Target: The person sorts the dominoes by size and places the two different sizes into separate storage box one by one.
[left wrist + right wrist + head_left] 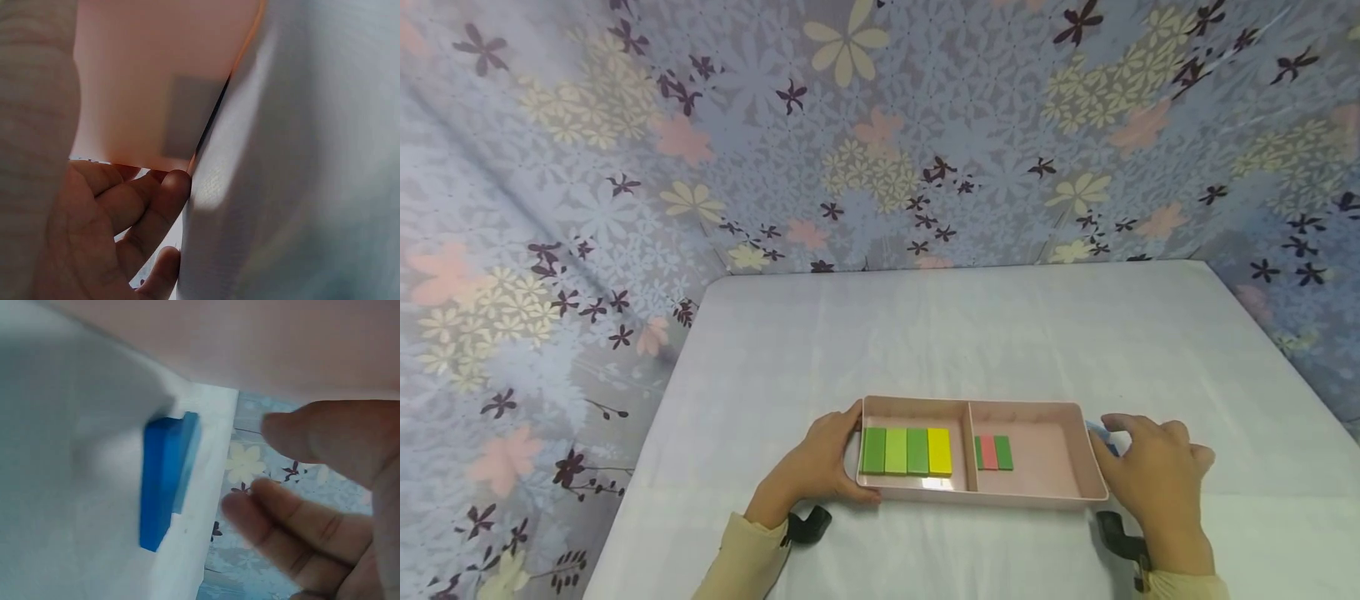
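Observation:
A pink two-compartment tray [1041,454] lies on the table. My left hand [820,462] grips its left end, thumb at the front corner and fingers at the back. The left compartment has several green and yellow blocks [939,452] in a row. A pink block [989,452] sits between two green ones in the right compartment. Just beyond the tray's right end, a dark blue block [159,487] and a light blue block [187,462] rest on the cloth, side by side. My right hand [1161,475] hovers beside them, thumb and fingers apart, holding nothing.
A white cloth [925,333] covers the table. Flower-patterned fabric [880,167] hangs behind and at both sides. Each wrist wears a black camera mount, the left mount [809,525] near the tray's front left corner.

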The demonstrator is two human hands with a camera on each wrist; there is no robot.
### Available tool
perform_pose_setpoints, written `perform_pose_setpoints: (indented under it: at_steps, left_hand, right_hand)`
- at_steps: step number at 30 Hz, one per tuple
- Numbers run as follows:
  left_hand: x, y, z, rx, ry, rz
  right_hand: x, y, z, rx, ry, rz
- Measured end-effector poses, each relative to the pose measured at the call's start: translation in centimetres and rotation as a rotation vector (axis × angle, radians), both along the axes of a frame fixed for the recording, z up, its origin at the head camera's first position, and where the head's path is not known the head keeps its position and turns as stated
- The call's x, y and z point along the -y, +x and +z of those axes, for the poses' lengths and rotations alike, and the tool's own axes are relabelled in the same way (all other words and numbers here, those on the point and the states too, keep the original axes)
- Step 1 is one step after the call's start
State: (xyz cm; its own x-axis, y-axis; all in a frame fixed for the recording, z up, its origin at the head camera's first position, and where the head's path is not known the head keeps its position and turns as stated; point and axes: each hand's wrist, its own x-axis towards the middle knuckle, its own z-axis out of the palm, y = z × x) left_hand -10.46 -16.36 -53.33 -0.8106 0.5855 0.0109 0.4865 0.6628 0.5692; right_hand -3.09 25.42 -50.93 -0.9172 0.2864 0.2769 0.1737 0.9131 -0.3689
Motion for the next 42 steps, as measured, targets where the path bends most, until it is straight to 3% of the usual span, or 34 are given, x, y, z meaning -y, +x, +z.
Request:
perform_pose_setpoints:
  at_steps: [8, 13, 25, 42]
  left_hand:
    - [-0.2, 0.1, 0.1, 0.011, -0.007, 0.004]
    - [-0.2, 0.3, 0.0, 0.005, -0.007, 0.005]
    - [-0.2, 1.0, 0.1, 0.039, -0.014, 0.016]
    - [-0.2, 1.0, 0.5, 0.027, -0.002, 0.016]
  right_hand:
    - [-0.5, 0.2, 0.3, 0.297, 0.032, -0.171]
    - [-0.6, 0.2, 0.1, 0.393, 0.033, -0.186]
    - [-0.6, 0.0, -0.6, 0.488, 0.049, -0.199]
    - [-0.3, -0.3, -0.4, 0.472, 0.065, -0.197]
